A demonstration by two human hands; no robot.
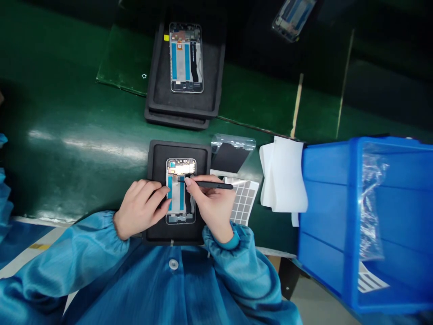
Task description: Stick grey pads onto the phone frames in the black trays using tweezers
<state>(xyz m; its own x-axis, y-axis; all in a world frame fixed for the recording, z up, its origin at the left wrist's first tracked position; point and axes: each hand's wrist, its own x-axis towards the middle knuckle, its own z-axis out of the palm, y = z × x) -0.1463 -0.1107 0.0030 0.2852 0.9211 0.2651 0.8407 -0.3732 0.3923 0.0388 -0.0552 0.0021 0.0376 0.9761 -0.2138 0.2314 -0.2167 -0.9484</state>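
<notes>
An opened phone (176,198) with blue strips and bare circuit parts lies in a black foam tray (158,155) in front of me. My right hand (214,205) pinches black tweezers (213,184), their tip reaching over the upper middle of the phone. Whether the tip grips anything is too small to tell. My left hand (142,205) rests at the phone's left edge, fingertips touching its side, fingers bent and somewhat apart. A sheet of grey square stickers (245,198) lies just right of my right hand.
Beyond my tray, another opened phone (186,58) sits on stacked black trays (211,99). A third phone (293,20) is at the far right. Black sheets in clear film (232,155) and white papers (287,176) lie right, beside a blue bin (324,216) holding clear plastic.
</notes>
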